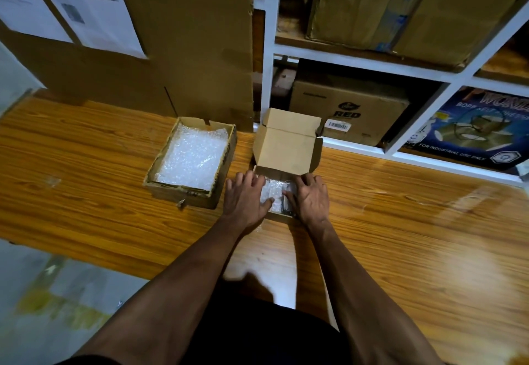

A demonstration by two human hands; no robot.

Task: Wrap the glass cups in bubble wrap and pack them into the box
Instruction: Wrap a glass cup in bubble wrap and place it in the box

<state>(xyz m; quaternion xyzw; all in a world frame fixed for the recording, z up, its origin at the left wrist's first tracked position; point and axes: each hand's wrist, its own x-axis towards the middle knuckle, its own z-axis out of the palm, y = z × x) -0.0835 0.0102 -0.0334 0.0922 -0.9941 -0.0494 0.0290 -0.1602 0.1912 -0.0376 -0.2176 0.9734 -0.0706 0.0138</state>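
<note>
From the head view I see the small box (286, 147) on the wooden bench (114, 164), its lid standing open. Inside lies the bubble-wrapped bundle (276, 193). My left hand (246, 197) and right hand (310, 197) press on it with fingers spread wide. To the left stands a tray of bubble wrap (193, 155).

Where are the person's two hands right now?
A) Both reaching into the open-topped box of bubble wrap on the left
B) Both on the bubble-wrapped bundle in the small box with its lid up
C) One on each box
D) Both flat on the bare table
B: the left hand and right hand press on the bubble-wrapped bundle inside the small box, whose lid stands open.
</note>
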